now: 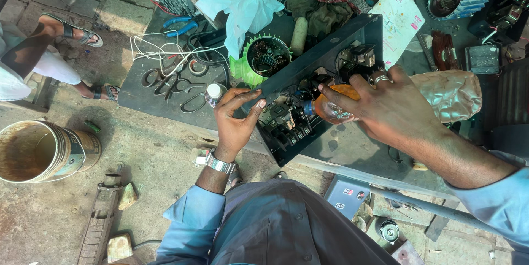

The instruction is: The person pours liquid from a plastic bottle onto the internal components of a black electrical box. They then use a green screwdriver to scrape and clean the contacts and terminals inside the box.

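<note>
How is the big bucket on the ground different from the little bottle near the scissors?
The bucket is far bigger than the bottle. The bucket is open on top, showing a rusty brown inside, while the bottle is shut with a white cap. The bucket stands on the dusty ground, apart from both hands; the bottle sits on the dark work surface, close to the left hand. Both are round containers seen from above.
</note>
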Available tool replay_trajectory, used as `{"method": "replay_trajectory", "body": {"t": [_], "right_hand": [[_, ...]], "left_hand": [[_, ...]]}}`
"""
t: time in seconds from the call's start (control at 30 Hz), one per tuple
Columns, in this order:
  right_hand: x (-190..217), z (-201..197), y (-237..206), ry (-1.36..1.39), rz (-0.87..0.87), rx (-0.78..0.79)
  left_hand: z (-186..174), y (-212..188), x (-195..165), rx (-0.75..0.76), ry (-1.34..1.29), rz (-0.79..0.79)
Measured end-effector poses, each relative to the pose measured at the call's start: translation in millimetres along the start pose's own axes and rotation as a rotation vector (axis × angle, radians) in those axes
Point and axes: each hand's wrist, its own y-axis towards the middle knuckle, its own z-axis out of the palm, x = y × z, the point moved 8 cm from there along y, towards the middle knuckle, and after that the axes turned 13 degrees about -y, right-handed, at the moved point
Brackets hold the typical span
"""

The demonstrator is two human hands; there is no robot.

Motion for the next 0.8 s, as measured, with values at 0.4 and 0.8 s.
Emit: {"method": "replay_trajectory", "body": {"t": [0.4,0.8], "right_hand": [[-0.1,0.2,-6.3,0.049,0.019,0.008],[-6.0,-15.1,6.9,-0.03,0.049,-0.16]], "left_hand": [[-0.9,0.6,-2.0,-0.012,-0.008,-0.018],[-0.6,0.7,-4.1,-0.006,0.004,-0.011]]}}
